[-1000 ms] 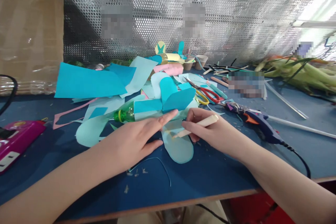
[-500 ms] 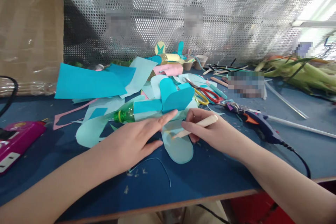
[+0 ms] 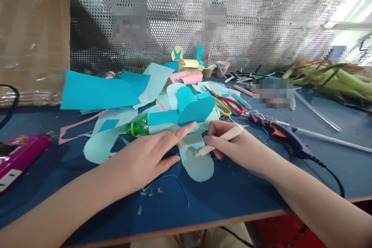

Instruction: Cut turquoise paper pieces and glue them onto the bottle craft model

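My right hand [image 3: 232, 143] grips a cream-coloured marker [image 3: 231, 134], its tip touching a pale blue rounded paper wing [image 3: 199, 166]. Faint yellowish marks show on that paper near the tip. My left hand [image 3: 159, 147] lies flat with fingers extended, its fingertips against the lower edge of a green plastic bottle [image 3: 139, 124] wrapped in paper. Bright blue paper pieces [image 3: 199, 107] stand up from the bottle's side. Another pale blue wing [image 3: 97, 148] spreads to the left, partly behind my left hand.
Red-handled scissors [image 3: 234, 105] and a blue glue gun [image 3: 290, 139] with its cord lie to the right. A magenta power strip [image 3: 24, 157] is at the left. Blue sheets [image 3: 100, 92], a pink-wrapped bottle [image 3: 186, 78], a cardboard box [image 3: 35, 46] and corn husks [image 3: 334, 79] stand farther back.
The marker tip has shifted slightly right and down across the pale blue paper, with my right hand moving along. My left hand stays in place.
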Action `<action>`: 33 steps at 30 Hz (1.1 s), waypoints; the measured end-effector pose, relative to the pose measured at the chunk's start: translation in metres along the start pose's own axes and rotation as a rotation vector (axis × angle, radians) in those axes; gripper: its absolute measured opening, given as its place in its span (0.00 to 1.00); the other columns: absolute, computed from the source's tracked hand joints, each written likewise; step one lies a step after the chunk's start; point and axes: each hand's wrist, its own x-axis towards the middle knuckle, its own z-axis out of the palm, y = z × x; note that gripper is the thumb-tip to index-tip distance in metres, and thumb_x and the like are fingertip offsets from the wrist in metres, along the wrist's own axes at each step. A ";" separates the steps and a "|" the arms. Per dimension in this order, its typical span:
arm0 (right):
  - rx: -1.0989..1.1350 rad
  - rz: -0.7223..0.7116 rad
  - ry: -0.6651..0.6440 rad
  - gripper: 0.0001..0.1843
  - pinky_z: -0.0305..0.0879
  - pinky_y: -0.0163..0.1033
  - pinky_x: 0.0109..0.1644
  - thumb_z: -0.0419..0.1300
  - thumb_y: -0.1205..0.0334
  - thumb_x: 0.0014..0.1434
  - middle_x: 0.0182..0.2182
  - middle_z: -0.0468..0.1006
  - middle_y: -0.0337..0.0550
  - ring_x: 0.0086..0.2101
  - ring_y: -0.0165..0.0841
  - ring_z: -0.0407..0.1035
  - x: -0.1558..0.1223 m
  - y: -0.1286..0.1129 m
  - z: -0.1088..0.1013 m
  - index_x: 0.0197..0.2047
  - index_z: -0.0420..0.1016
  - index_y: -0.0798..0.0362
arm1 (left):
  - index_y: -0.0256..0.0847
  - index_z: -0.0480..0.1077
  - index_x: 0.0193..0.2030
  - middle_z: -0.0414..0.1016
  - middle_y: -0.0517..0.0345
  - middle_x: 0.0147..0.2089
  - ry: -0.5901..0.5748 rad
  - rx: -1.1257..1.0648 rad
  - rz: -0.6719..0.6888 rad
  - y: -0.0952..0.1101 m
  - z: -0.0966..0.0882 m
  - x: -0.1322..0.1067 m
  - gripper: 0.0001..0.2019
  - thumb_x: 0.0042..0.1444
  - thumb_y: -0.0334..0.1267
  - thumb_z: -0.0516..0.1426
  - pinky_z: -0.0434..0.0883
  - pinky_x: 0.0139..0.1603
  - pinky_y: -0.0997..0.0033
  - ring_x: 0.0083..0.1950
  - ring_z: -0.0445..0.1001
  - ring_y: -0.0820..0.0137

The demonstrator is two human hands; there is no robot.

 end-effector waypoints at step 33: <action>0.007 0.010 0.006 0.10 0.53 0.33 0.24 0.55 0.65 0.55 0.15 0.66 0.30 0.19 0.26 0.58 -0.002 -0.004 -0.001 0.24 0.61 0.50 | 0.57 0.36 0.71 0.73 0.56 0.58 -0.001 -0.009 0.006 0.001 0.000 -0.001 0.37 0.63 0.35 0.54 0.73 0.47 0.68 0.52 0.76 0.65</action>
